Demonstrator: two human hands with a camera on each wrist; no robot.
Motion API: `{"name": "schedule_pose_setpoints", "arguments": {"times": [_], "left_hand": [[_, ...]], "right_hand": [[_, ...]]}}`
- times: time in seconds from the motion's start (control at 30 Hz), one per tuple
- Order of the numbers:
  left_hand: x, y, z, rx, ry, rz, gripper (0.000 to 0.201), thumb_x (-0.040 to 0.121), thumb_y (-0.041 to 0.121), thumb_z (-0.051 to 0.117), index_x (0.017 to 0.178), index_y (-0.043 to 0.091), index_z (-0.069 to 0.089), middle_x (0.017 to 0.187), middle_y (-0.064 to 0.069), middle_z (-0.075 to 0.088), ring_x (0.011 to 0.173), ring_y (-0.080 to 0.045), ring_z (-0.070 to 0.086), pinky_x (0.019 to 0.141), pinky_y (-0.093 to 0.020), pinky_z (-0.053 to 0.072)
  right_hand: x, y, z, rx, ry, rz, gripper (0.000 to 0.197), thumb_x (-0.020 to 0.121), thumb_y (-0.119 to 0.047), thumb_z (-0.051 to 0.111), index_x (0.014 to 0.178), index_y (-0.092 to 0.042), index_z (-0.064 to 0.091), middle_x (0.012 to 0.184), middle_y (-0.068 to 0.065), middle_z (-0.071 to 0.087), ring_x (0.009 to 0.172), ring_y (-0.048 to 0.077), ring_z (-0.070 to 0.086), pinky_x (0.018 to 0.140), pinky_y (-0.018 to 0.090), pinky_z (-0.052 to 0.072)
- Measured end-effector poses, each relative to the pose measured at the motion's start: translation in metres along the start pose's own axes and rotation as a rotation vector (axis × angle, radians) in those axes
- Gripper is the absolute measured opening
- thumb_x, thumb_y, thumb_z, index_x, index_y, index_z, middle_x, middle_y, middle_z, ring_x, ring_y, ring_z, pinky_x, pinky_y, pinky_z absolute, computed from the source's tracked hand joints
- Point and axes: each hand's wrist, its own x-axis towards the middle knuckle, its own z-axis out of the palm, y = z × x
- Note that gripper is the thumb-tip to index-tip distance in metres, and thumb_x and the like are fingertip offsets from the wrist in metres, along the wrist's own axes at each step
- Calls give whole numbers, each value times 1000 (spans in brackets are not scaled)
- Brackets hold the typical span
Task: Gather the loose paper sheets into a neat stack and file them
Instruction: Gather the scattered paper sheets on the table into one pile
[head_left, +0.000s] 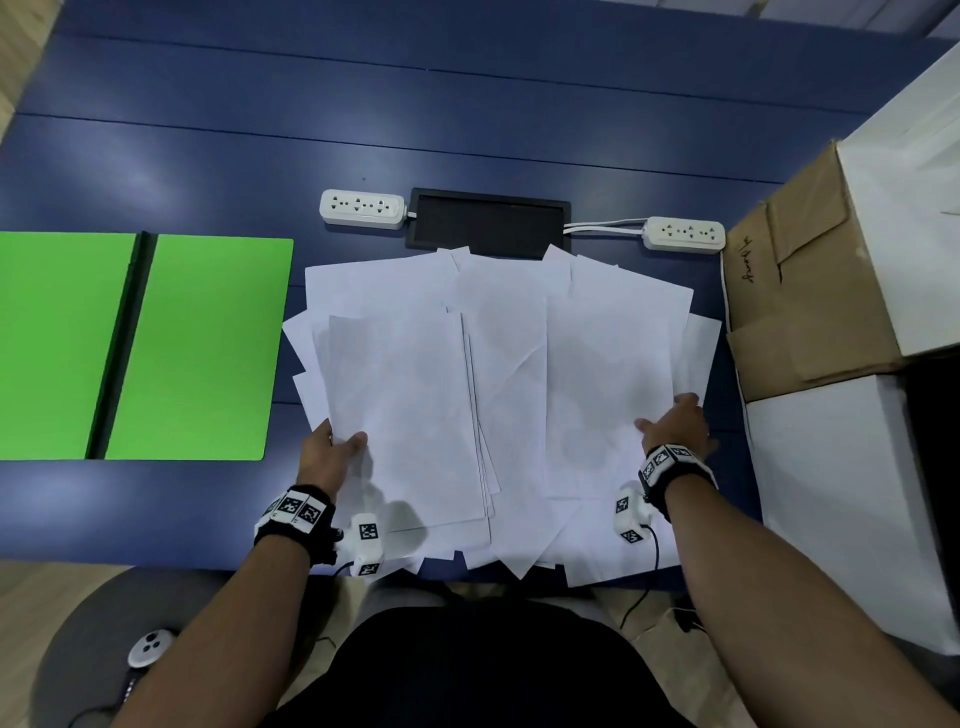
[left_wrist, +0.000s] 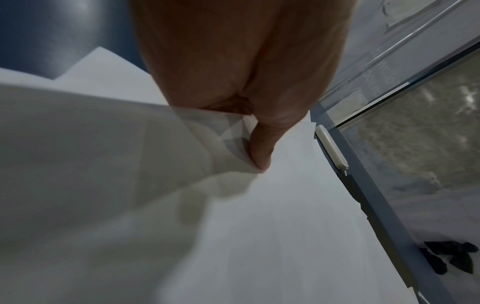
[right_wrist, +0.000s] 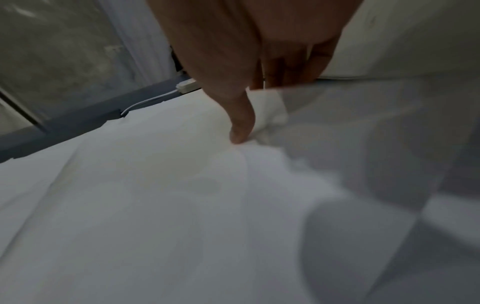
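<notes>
Fingers on both hands are gripping paper. Left hand (head_left: 332, 457) is pinching the left edge of the paper sheets (head_left: 498, 395), thumb (left_wrist: 262, 148) lying on top, other fingers tucked under and hidden. Right hand (head_left: 675, 426) is doing the same at the right edge: thumb (right_wrist: 241, 123) pressing on top, fingers (right_wrist: 285, 70) going under a lifted sheet. Sheets are lying fanned and overlapping between the two hands, spreading over the blue table (head_left: 467, 104), some hanging past its near edge. Green folder (head_left: 156, 343) is lying open left of the pile, apart from it. Head view is showing the whole spread; wrist views are showing only the pinch points close up, blurred.
</notes>
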Motion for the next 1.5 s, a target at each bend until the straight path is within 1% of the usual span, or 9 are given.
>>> {"name": "schedule_pose_setpoints", "arguments": {"times": [0.17,0.37,0.47,0.67,0.8,0.97,1.17,1.37,1.5], "left_hand": [[0,-2,1,-19,-9,-5,27,95,0,64,122,3,66,106,-17,72,92,-30,66,88,-42,55],[3,-8,-1,-44,-11,-17,30,95,1,64,125,4,66,114,-20,73,97,-31,67,97,-50,54],[5,-7,-1,-57,-15,-16,32,95,-1,64,126,2,65,114,-21,72,97,-31,66,98,-51,54],[10,-10,-3,-43,-9,-27,31,94,-1,66,124,2,65,113,-23,72,94,-32,66,97,-55,54],[13,-13,-5,-42,-10,-34,31,94,-1,66,124,2,66,113,-23,72,94,-33,67,97,-56,55],[13,-15,-7,-36,-10,-24,32,94,-1,65,126,1,65,111,-23,72,93,-32,66,95,-55,54],[12,-17,-8,-30,-11,-22,32,95,1,65,126,3,65,111,-20,73,96,-34,68,96,-52,56],[14,-19,-8,-10,-5,-22,28,94,3,67,122,7,67,109,-19,74,100,-40,70,95,-56,57],[13,-18,-7,-6,-7,-19,25,94,4,67,118,11,67,106,-16,74,100,-40,70,94,-55,56]], "right_hand": [[-10,0,-12,163,18,-29,27,96,-10,56,123,-5,56,114,22,67,106,42,64,80,42,51],[-46,1,5,292,-187,199,41,93,-11,52,130,6,55,132,29,57,114,44,61,84,39,51],[-77,-7,20,415,-215,377,46,94,-10,52,137,5,47,142,29,45,122,45,55,94,43,49],[-102,-26,25,916,-232,582,75,82,-11,76,143,-6,31,139,22,51,124,36,55,94,38,43],[-99,-29,23,765,-281,460,60,89,-24,72,138,1,49,136,20,59,123,36,59,92,35,46],[-88,-18,10,642,-131,260,28,91,-13,67,117,-5,66,117,14,70,106,33,67,85,32,49],[-66,25,-3,218,-75,99,47,99,-11,52,145,-5,46,144,19,52,132,39,50,104,45,44],[-45,42,3,8,-112,-65,43,95,-10,56,138,-1,51,143,18,38,129,38,42,97,47,49],[-46,33,4,-24,-89,-32,43,93,-12,57,136,-10,54,140,14,38,124,36,48,101,49,44]]}}
